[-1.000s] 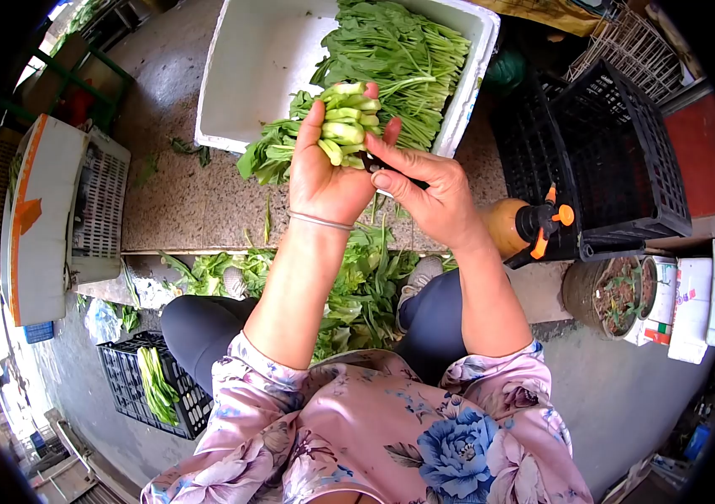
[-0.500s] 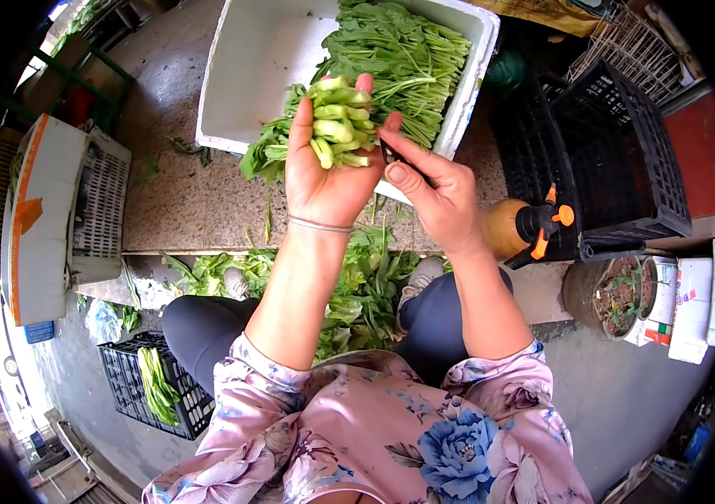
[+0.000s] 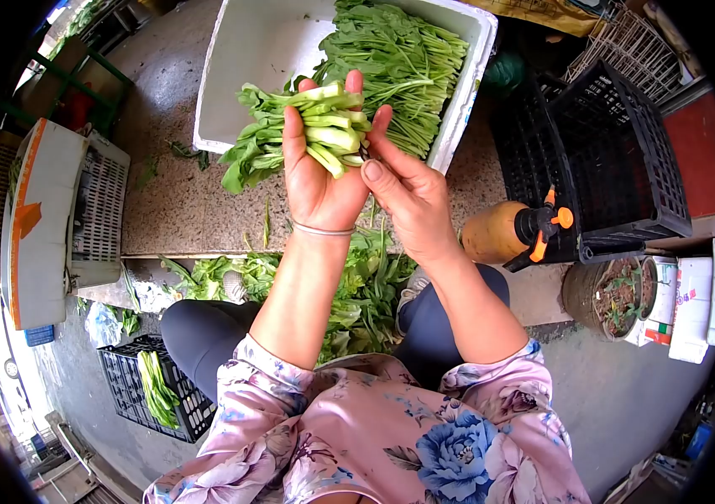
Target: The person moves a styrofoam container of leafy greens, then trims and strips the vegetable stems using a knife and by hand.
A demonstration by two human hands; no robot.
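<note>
My left hand [image 3: 319, 189], palm up, cradles a bunch of leafy greens [image 3: 330, 128]. The pale cut stem ends point right and the leaves hang out to the left. My right hand [image 3: 412, 189] is closed at the stem ends, thumb and fingers pinched on a small black-handled knife [image 3: 365, 152]; only a dark sliver of it shows between the fingers. Behind both hands stands a white foam box [image 3: 231, 80]. Its right side holds neatly laid greens [image 3: 399, 67], stems to the right.
Loose leaves and trimmings [image 3: 357, 294] lie between my feet. An orange spray bottle [image 3: 496, 233] stands at the right, before black crates [image 3: 618, 160]. A black basket [image 3: 126, 382] with stalks sits lower left. White crates [image 3: 47, 210] stand at the left.
The bunch has turned and shifted slightly down and left, showing more of its leaves. My right hand has moved left against the stems, and the knife is now mostly hidden.
</note>
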